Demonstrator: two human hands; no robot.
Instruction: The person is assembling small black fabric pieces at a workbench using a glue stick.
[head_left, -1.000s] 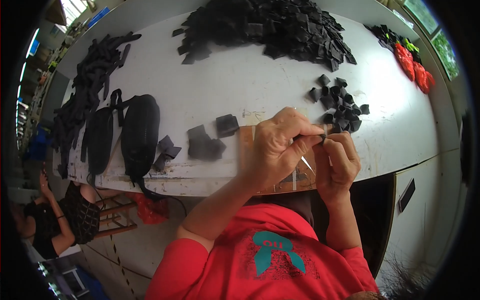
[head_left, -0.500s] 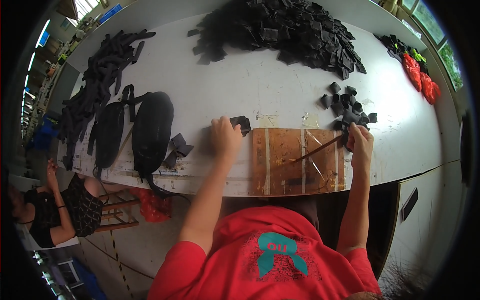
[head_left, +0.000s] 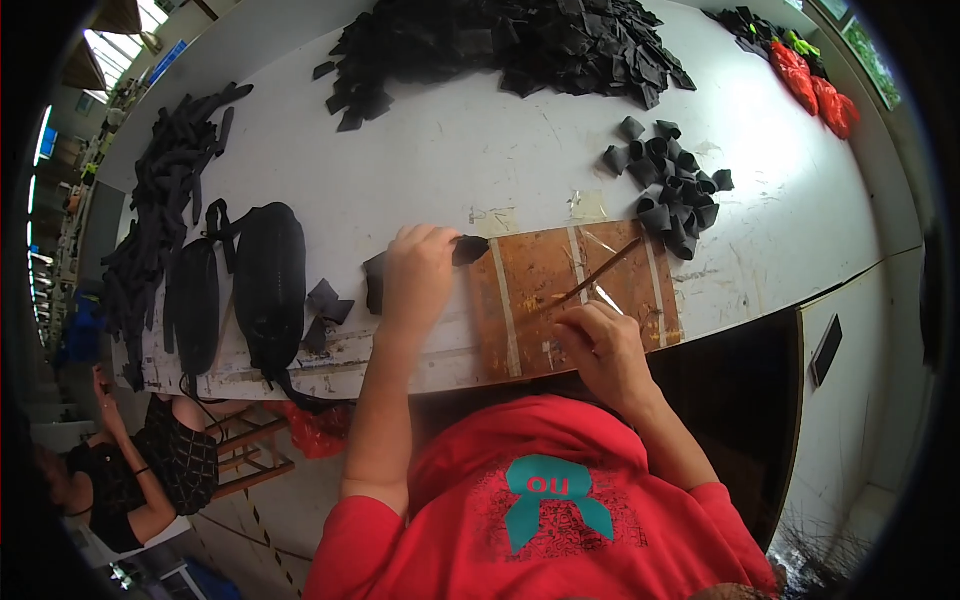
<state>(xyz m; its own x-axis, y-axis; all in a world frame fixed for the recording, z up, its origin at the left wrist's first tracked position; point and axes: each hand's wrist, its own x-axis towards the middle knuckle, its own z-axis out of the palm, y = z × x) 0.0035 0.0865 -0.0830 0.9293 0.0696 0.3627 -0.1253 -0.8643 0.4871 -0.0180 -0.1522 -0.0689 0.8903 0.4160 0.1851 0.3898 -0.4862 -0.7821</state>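
Note:
My left hand [head_left: 420, 262] is closed over flat black pieces [head_left: 469, 250] at the left edge of a brown board [head_left: 530, 282]; their dark ends stick out on both sides of it. Over the board's near part, my right hand [head_left: 607, 350] has its fingers bent and drawn together. Whatever they may hold is too small to make out. Just beyond those fingertips, a thin brown stick [head_left: 608, 270] lies slantwise across the board. Several curled black loops [head_left: 668, 180] form a small heap past the board's far right corner.
Far back is a big mound of black squares [head_left: 570, 50]. Black strips [head_left: 165, 190] and two black pouches [head_left: 272, 285] occupy the left, with small folded pieces [head_left: 325, 305] beside them. Red bags [head_left: 812, 90] lie far right. Another person [head_left: 120, 470] sits beyond the table's left end.
My right hand has moved from the heap of curled loops leftward and nearer, over the board. My left hand stays by the board's left edge. The whole view has shifted and turned slightly.

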